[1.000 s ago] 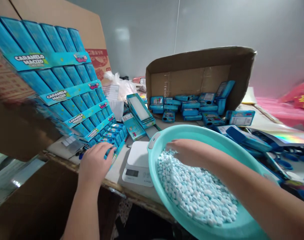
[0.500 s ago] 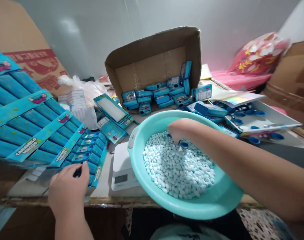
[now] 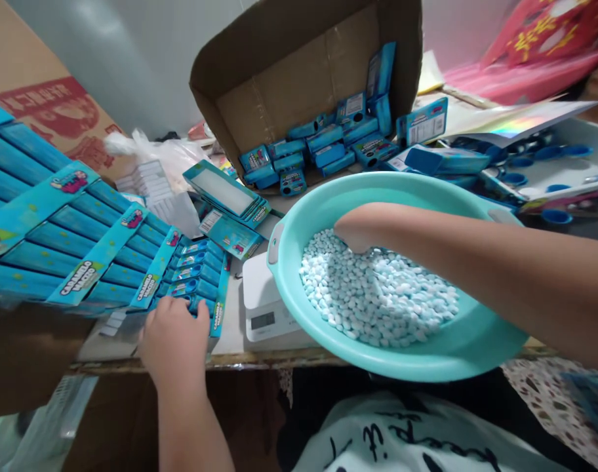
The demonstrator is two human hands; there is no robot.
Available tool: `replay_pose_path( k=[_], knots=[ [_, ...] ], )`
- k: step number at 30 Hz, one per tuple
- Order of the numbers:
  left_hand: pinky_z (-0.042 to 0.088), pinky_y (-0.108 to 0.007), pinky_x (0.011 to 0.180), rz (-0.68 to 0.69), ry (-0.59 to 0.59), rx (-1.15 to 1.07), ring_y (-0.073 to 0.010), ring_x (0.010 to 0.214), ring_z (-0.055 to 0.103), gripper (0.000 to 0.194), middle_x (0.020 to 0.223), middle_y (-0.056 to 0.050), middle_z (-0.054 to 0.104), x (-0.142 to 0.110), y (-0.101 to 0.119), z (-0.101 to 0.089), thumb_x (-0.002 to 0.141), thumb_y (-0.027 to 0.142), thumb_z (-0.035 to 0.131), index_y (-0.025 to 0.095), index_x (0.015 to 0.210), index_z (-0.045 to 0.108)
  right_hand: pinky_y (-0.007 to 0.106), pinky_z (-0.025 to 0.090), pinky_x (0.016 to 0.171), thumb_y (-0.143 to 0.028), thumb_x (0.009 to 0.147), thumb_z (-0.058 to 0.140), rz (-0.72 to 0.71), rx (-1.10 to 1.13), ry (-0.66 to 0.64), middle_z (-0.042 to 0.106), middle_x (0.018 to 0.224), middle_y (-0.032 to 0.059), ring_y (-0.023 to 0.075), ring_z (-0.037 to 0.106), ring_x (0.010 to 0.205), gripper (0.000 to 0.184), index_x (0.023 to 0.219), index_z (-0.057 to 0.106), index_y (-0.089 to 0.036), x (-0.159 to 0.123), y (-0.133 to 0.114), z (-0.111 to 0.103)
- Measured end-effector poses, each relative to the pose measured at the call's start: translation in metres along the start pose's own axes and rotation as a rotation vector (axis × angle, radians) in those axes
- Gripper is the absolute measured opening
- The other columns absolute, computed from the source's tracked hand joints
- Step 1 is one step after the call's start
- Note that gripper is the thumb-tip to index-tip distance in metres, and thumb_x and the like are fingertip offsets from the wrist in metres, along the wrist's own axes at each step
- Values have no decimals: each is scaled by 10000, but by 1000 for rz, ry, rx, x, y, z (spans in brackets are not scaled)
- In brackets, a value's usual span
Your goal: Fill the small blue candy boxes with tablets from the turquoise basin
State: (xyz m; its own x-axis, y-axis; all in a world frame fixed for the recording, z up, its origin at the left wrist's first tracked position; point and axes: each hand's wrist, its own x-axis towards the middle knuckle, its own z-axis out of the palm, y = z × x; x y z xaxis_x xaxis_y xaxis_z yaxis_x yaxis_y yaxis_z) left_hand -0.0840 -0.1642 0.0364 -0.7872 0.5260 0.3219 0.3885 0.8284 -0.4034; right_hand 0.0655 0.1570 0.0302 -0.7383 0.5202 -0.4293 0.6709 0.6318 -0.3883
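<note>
My left hand [image 3: 177, 337] is at the near end of a row of small blue boxes [image 3: 188, 272] in a printed display tray [image 3: 220, 308]. Its fingers and thumb curl around the nearest small box, largely covering it. My right hand [image 3: 362, 226] reaches into a turquoise basin [image 3: 402, 364] and presses its closed fingers into pale blue and white candies [image 3: 372, 308]. A blue spoon, visible at those fingers earlier, is now hidden by the hand and candies. Beneath the basin's left side sits a white digital scale [image 3: 267, 321].
Stacked display trays [image 3: 67, 229] lean at left. A cardboard box [image 3: 279, 78] behind the basin holds loose blue boxes. Opened blue packaging [image 3: 225, 190] lies beyond the scale. At right, a white box [image 3: 564, 170] contains several blue spoons. The table's front edge [image 3: 250, 360] runs below.
The view has shifted lower and turned. My left hand has come up against the row of small boxes. My right hand has sunk the blue spoon out of sight among the candies.
</note>
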Motion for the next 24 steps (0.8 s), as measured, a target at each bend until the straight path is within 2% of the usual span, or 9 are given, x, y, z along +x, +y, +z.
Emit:
replay_pose_path(
  k=[2, 4, 7, 9, 12, 14, 17, 21, 24],
  knots=[
    [452, -405, 767, 30, -25, 20, -319, 985, 611, 375, 1091, -145, 670, 2, 3, -2, 977, 383, 436, 127, 962, 708, 507, 502, 986, 78, 716, 744, 17, -194, -115, 674, 743, 25, 243, 686, 965, 261, 600, 609, -112, -10, -7, -7],
    [452, -399, 791, 51, -42, 41, -326, 995, 604, 371, 1077, -167, 659, 5, 6, -4, 979, 347, 430, 98, 958, 704, 530, 485, 955, 119, 665, 711, -12, -318, -171, 633, 663, 60, 315, 683, 963, 342, 486, 545, -120, -18, -11, -12],
    [458, -406, 784, 67, -89, 66, -340, 979, 609, 370, 1053, -183, 648, 11, 6, -6, 979, 330, 435, 78, 935, 704, 507, 480, 868, 90, 687, 673, -64, -416, -191, 585, 611, 90, 363, 679, 891, 380, 435, 502, -136, -23, -13, -14],
    [464, -411, 779, 86, -123, 73, -344, 961, 615, 358, 1045, -184, 645, 15, 4, -6, 972, 332, 456, 76, 927, 701, 476, 474, 833, 68, 720, 651, -75, -463, -189, 578, 621, 87, 341, 671, 851, 331, 479, 539, -130, -24, -14, -14],
    [469, -415, 783, 134, -138, 72, -349, 958, 615, 326, 1047, -186, 637, 17, 3, -2, 962, 320, 472, 78, 931, 688, 438, 461, 805, 40, 760, 632, -69, -522, -171, 580, 660, 71, 293, 653, 815, 191, 648, 651, -113, -27, -17, -15],
    [470, -414, 769, 146, -111, 53, -352, 969, 611, 297, 1074, -191, 630, 14, 5, 1, 961, 285, 458, 78, 965, 672, 424, 454, 767, 4, 788, 626, -58, -553, -153, 590, 677, 71, 275, 640, 770, 144, 765, 705, -115, -29, -19, -17],
    [477, -414, 760, 105, -47, 3, -355, 993, 610, 277, 1106, -197, 625, 5, 9, 5, 962, 242, 432, 78, 1026, 646, 410, 432, 705, -28, 793, 626, -73, -567, -112, 621, 704, 87, 264, 615, 697, 172, 846, 748, -137, -30, -18, -21],
    [503, -452, 793, -48, -8, -149, -365, 987, 629, 291, 1110, -197, 639, -5, 11, 12, 968, 302, 459, 96, 1022, 657, 352, 391, 657, -49, 785, 627, -247, -485, 12, 671, 813, 58, 223, 577, 677, 261, 935, 752, -223, -25, -9, -24],
    [527, -495, 867, -183, 86, -411, -365, 1025, 643, 308, 1155, -187, 655, -9, 15, 10, 953, 361, 535, 116, 1066, 682, 294, 394, 679, -112, 795, 687, -463, -359, 89, 693, 945, 13, 183, 595, 764, 287, 1029, 724, -273, -25, -6, -24]
  ],
)
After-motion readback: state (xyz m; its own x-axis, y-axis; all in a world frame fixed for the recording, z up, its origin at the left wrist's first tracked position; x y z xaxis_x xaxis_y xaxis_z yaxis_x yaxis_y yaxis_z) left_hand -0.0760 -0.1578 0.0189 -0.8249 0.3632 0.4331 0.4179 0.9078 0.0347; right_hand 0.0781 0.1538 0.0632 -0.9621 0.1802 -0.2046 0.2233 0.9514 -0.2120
